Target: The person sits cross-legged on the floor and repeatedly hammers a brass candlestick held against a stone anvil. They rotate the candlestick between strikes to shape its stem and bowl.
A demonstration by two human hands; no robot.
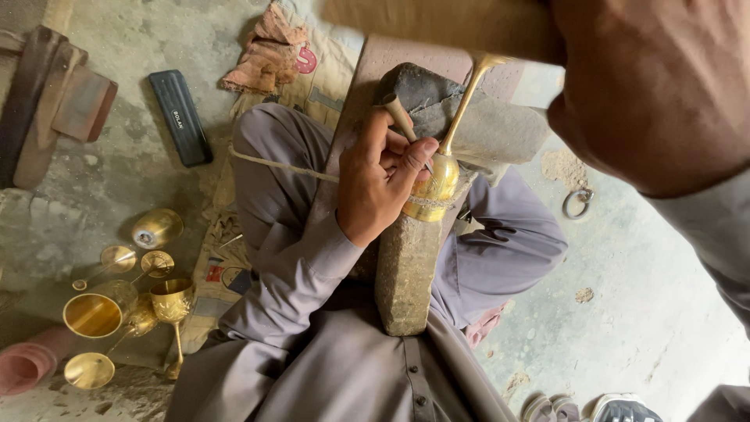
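Observation:
My left hand (380,181) pinches a thin chisel (404,123) with its tip set against the bowl of a brass goblet (437,181). The goblet lies on its side on a stone block (405,270) between my crossed legs, with a cord around the bowl, its stem and foot pointing away from me. My right hand (652,90) is raised close to the camera at top right, closed on a thick wooden handle (437,25) that runs across the top of the view. The handle's far end is out of frame.
Several brass goblets and cups (125,301) lie on the floor at left. A black case (180,117), wooden pieces (55,98), a crumpled cloth (264,56) and a pink object (27,363) lie around. A metal ring (579,202) rests on the concrete at right. Sandals (594,409) show at the bottom.

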